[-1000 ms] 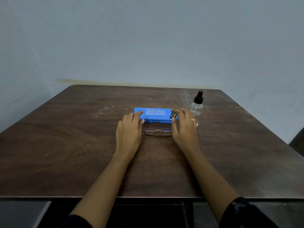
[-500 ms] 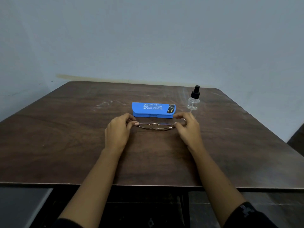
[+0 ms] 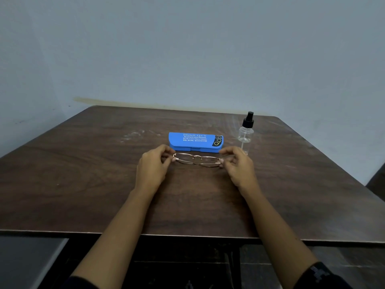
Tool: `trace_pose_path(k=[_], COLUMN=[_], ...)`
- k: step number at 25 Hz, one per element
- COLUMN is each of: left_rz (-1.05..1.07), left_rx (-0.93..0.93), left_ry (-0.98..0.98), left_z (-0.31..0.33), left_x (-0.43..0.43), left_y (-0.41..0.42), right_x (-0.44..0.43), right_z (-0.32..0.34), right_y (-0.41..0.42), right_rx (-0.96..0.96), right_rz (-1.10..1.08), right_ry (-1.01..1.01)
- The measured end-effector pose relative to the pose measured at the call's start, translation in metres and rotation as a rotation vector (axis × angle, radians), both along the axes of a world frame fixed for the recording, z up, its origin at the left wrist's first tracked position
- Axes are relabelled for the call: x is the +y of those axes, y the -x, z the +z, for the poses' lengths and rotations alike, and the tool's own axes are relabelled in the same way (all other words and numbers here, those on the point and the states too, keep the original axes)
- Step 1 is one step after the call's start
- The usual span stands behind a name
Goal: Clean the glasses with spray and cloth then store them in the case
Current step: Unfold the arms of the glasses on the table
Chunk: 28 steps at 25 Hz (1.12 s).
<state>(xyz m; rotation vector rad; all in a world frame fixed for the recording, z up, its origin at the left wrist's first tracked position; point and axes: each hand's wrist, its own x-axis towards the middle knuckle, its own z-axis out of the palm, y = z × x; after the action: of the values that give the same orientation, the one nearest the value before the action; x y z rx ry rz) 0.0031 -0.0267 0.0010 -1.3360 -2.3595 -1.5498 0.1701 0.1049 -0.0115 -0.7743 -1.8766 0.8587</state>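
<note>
Before case (image 3: 195,141), glasses (image 3: 196,161) lengthwise left-right.

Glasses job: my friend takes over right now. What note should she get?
Left hand pinches the folded glasses at their left end; right hand pinches the right end.
The blue case lies shut just behind them on the table; the spray bottle stands upright at its right.
No cloth in view.
Done: glasses are outside the case; no sign of cleaning yet.
Left: likely spray, wipe, then open the case and put them in.
</note>
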Motion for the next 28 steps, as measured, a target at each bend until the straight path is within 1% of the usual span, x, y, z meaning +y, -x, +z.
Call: trace_pose_path(k=[5,9,12,16,19,21,28], left_rz=[-0.045,-0.036,-0.01,0.015,0.015,0.015,0.029], left_rx=[0.068,0.144,0.159,0.195,0.185,0.18,0.225], left_ry=[-0.069,-0.121,-0.175,-0.242,-0.268,-0.276,-0.238], left_z=[0.001,0.003,0.002,0.001,0.001,0.0,-0.003], left_x=[0.002,0.001,0.002,0.003,0.003,0.004,0.008], left_y=[0.0,-0.001,0.0,0.002,0.001,0.001,0.005], right_x=[-0.001,-0.003,-0.005,-0.009,-0.01,-0.011,-0.016], right_z=[0.003,0.005,0.007,0.008,0.01,0.011,0.012], right_y=[0.0,-0.001,-0.001,0.0,-0.001,-0.003,-0.004], right_rx=[0.17,0.188,0.219,0.19,0.215,0.193,0.142], right_rz=[0.06,0.089,0.125,0.167,0.189,0.193,0.239], right_ry=[0.096,0.057,0.043,0.028,0.056,0.042,0.101])
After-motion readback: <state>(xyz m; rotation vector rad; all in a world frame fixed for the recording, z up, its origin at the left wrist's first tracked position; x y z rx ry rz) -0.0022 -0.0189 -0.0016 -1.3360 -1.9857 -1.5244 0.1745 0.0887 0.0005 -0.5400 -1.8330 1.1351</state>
